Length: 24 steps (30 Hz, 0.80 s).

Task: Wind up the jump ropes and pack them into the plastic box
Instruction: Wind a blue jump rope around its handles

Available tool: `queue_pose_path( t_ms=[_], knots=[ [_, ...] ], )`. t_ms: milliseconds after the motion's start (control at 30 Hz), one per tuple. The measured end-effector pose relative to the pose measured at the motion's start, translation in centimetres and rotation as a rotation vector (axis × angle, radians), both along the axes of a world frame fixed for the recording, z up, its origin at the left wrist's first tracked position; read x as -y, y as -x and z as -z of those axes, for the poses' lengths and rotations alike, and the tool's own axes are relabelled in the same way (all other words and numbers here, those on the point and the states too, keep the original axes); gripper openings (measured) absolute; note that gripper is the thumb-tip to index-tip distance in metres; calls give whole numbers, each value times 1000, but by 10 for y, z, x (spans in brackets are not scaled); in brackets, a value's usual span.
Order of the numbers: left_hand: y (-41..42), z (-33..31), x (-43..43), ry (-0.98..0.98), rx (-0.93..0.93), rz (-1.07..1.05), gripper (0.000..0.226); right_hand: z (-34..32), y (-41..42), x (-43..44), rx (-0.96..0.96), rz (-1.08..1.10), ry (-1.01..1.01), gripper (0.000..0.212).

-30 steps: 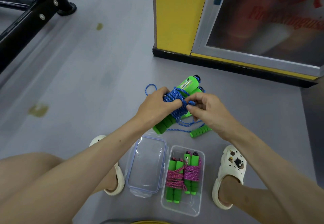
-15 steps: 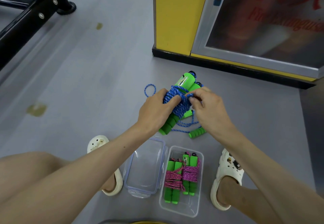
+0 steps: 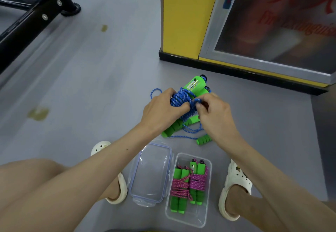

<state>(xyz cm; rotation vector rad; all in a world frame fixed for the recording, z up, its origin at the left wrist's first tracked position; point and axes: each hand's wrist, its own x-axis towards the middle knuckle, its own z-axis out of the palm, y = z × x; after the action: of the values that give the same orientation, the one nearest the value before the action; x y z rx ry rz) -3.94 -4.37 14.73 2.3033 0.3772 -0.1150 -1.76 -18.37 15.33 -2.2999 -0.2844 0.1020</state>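
A blue jump rope (image 3: pixel 181 100) with green handles is held above the grey floor, its cord coiled round the handles. My left hand (image 3: pixel 161 110) grips the coiled bundle from the left. My right hand (image 3: pixel 212 113) pinches a loop of the blue cord at the bundle's right side. Loose blue cord and another green handle (image 3: pixel 204 139) lie on the floor below. The clear plastic box (image 3: pixel 203 215) stands between my feet and holds two wound pink jump ropes (image 3: pixel 189 184) with green handles. Its clear lid (image 3: pixel 151 173) lies beside it on the left.
A yellow cabinet (image 3: pixel 181 19) with a glass door stands at the back right. A black metal frame (image 3: pixel 27 22) crosses the top left. My feet in white clogs (image 3: pixel 234 186) flank the box and lid. Stains mark the grey floor (image 3: pixel 91 86) at left.
Both hands with the blue bundle have shifted slightly away from me. My right hand has moved up onto the coil and now pinches a cord loop there.
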Motion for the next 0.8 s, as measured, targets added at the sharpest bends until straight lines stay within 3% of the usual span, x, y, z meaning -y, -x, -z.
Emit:
queue_pose_path(
  t_ms=[133,233,333,467,567,800],
  knots=[
    [1,3,-6,-108,-28,4,44,2,6,-2,53,-11,0,12],
    [2,2,-7,-67,-16,-8,47,0,8,-2,72,15,-67,11],
    [3,-1,-8,-8,-14,-16,51,-3,10,-5,-8,44,-173,12],
    [7,2,-4,12,9,-47,34,-7,11,-5,-100,146,-352,27],
    [7,3,0,-8,21,-61,33,-5,10,-7,-105,214,-414,18],
    [8,2,7,-51,-8,-88,35,3,10,-8,131,128,-177,13]
  ],
)
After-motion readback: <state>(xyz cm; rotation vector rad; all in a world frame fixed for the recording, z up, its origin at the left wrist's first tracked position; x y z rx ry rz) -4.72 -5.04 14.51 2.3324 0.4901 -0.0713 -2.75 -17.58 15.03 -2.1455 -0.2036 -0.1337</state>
